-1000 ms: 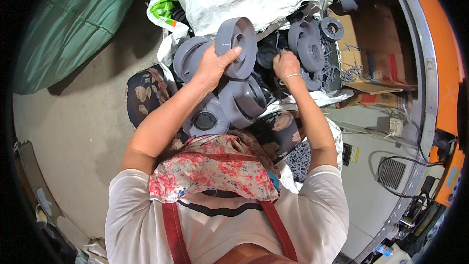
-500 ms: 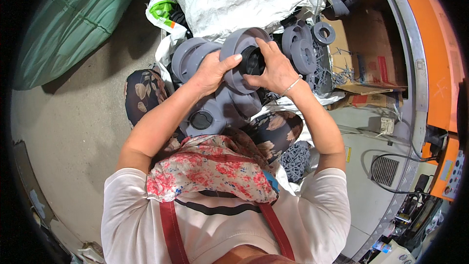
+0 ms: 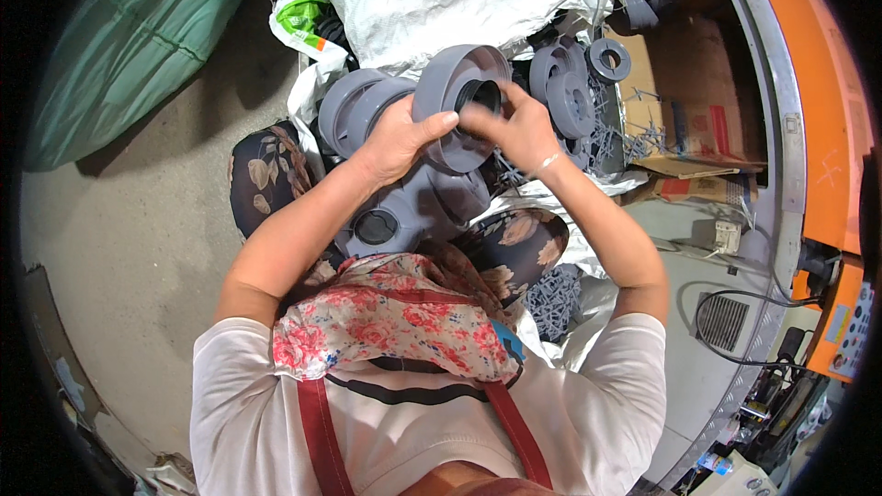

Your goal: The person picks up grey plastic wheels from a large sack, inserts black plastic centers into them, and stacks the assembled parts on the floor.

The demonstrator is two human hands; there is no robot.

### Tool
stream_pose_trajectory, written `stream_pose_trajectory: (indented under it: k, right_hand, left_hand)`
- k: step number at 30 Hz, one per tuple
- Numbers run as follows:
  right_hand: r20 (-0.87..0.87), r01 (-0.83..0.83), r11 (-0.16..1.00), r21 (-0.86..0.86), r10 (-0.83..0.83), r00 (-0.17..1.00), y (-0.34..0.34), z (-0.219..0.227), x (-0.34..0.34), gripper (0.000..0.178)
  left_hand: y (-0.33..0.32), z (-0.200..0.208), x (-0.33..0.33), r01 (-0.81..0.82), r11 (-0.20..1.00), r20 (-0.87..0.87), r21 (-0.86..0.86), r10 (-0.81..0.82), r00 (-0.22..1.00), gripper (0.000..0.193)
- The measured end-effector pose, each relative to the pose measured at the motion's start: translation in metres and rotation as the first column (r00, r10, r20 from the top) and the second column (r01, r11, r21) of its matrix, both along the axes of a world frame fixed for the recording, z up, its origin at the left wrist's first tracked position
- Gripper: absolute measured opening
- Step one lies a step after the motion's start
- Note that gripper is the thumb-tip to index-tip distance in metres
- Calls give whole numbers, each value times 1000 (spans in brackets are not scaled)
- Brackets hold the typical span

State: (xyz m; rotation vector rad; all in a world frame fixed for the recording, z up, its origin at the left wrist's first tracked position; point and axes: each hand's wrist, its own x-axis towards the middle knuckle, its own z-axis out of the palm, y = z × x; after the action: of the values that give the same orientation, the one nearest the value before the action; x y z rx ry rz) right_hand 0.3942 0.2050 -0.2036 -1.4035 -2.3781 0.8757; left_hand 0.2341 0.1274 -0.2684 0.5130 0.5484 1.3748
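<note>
My left hand [image 3: 397, 140] is closed on the left side of a round grey plastic fitting [image 3: 435, 92], thumb across its near face. A black threaded ring [image 3: 480, 95] sits inside the fitting's opening. At the fitting's right edge is my right hand [image 3: 528, 133]; its thumb is smeared by motion over the ring, and its other fingers are mostly hidden. Over my lap lie more grey fittings [image 3: 412, 211], one with a black round insert [image 3: 376, 227]. Left of the held fitting rests another ringed grey fitting [image 3: 344, 110].
A white woven sack [image 3: 441, 0] lies beyond my hands. To the right are grey rings [image 3: 609, 61], loose grey screw-like pieces [image 3: 602, 142] and an open cardboard box [image 3: 717, 83]. An orange and grey machine [image 3: 831, 83] borders the right; a green sack [image 3: 138, 37] stands left.
My right hand's thumb and fingers have shifted on the black ring, and its forearm has swung slightly right. The left hand keeps its hold on the fitting.
</note>
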Motion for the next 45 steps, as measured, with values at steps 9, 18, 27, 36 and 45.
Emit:
stream_pose_trajectory:
  k: [9,18,27,36,45]
  right_hand:
    - [207,180,932,314,-252,945,69,-44,54,83]
    - [67,307,810,500,-389,919,117,-106,133,64]
    - [-153,198,937,-289,-250,956,100,-78,69,55]
    - [541,207,944,257,-318,779,90,-148,123,36]
    - [-15,-12,981,194,15,1000,32,-19,12,39]
  left_hand:
    - [-6,1,-7,114,858,-828,501,438,350,75]
    - [12,-22,6,173,985,-610,-11,-143,779,57]
    - [28,-2,-2,0,989,45,-146,7,999,45]
    - [30,-10,1,-298,952,-320,-72,261,911,27]
    - [20,-6,8,21,993,129,-113,-7,992,35]
